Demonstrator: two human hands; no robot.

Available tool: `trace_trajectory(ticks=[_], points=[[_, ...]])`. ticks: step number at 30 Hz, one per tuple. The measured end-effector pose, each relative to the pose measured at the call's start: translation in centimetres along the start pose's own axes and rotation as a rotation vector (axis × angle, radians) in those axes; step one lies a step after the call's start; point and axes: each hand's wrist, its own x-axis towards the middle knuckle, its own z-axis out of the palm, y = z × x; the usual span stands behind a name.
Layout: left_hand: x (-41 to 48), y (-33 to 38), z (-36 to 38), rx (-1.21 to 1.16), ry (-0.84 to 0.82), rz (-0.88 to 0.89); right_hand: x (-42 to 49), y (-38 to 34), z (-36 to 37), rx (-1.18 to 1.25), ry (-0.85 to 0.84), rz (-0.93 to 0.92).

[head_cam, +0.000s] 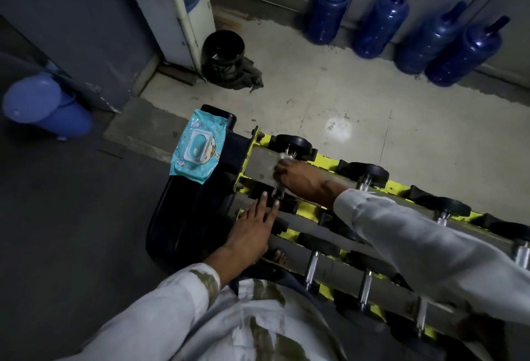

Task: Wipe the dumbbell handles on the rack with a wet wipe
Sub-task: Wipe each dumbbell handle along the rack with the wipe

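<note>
A person's right hand (301, 180) is closing round a crumpled white wet wipe (284, 157) on the chrome handle (277, 188) of the end dumbbell on the yellow-and-grey steel rack (258, 165) — the bar is running straight away from the body, so the stroke is likely to follow that line. The left hand (252, 225), fingers straight and spread, is resting on the black near plate (258, 192), with the glossy turquoise wipe packet (196, 149) lying just beside the rack's end.

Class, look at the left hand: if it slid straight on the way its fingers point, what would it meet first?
Probably the chrome dumbbell handle just beyond the fingertips of the left hand, then the right hand gripping it with the wet wipe. Depth is unclear from one view.
</note>
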Motion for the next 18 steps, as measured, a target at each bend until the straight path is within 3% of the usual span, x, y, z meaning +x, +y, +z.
trace_trajectory(ticks=[2,7,11,14,18], points=[[-0.1,0.6,0.0,-0.027,-0.023,-0.049,0.7,-0.5,-0.8,-0.003,-0.093,-0.123],[0.4,0.9,0.4,-0.014,-0.044,-0.08,2.0,-0.7,-1.4,-0.048,-0.138,-0.013],[0.4,0.6,0.5,-0.037,-0.021,-0.073,0.0,-3.1,-1.4,0.207,-0.048,-0.062],[0.3,0.4,0.8,-0.053,-0.015,-0.066,-2.1,-3.2,0.0,0.468,0.058,0.184],[0.3,0.3,0.6,-0.058,-0.035,-0.054,-4.3,-4.5,2.6,0.888,0.236,0.686]])
